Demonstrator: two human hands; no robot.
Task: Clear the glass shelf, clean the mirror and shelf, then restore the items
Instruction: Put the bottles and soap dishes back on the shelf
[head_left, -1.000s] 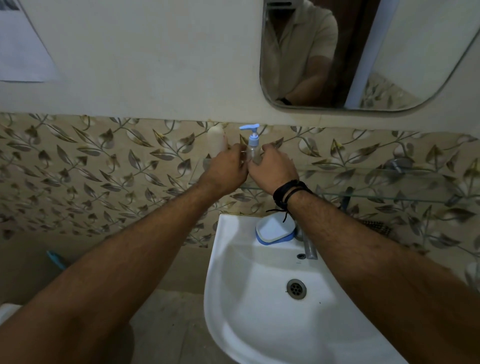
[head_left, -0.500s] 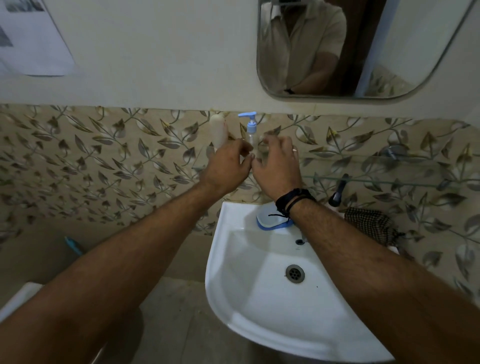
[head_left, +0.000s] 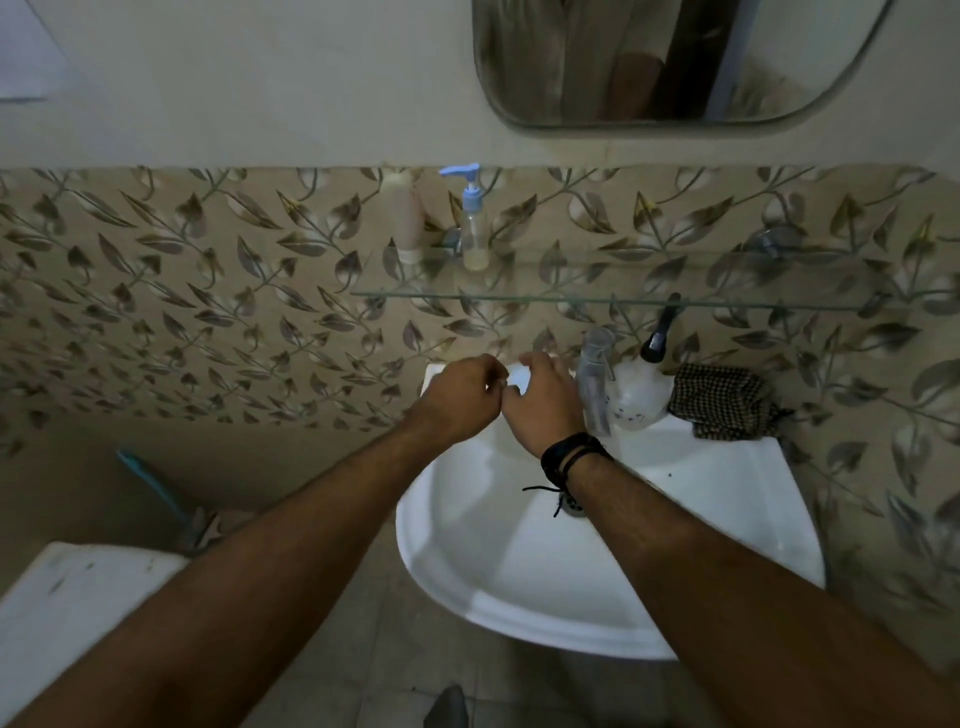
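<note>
The glass shelf (head_left: 727, 304) runs along the leaf-patterned wall below the mirror (head_left: 649, 57). At its left end stand a clear pump bottle with a blue pump (head_left: 474, 228) and a pale tube (head_left: 406, 218). Both my hands are down at the back rim of the white sink (head_left: 701, 519), thumbs nearly touching. A white soap dish (head_left: 516, 378) shows between them. My left hand (head_left: 457, 400) has its fingers curled at the dish's left edge. Over the dish lies my right hand (head_left: 543, 402), fingers spread, hiding most of it.
On the sink's back rim stand a steel tap (head_left: 595, 379), a white spray bottle with a black nozzle (head_left: 639, 392) and a checked cloth (head_left: 722, 400). A white toilet cistern (head_left: 78, 597) is at lower left, with a blue-handled brush (head_left: 156, 488) behind it.
Both hands let go of the pump bottle on the shelf and dropped to the soap dish on the sink. The camera tilted down, so the mirror sits higher in view.
</note>
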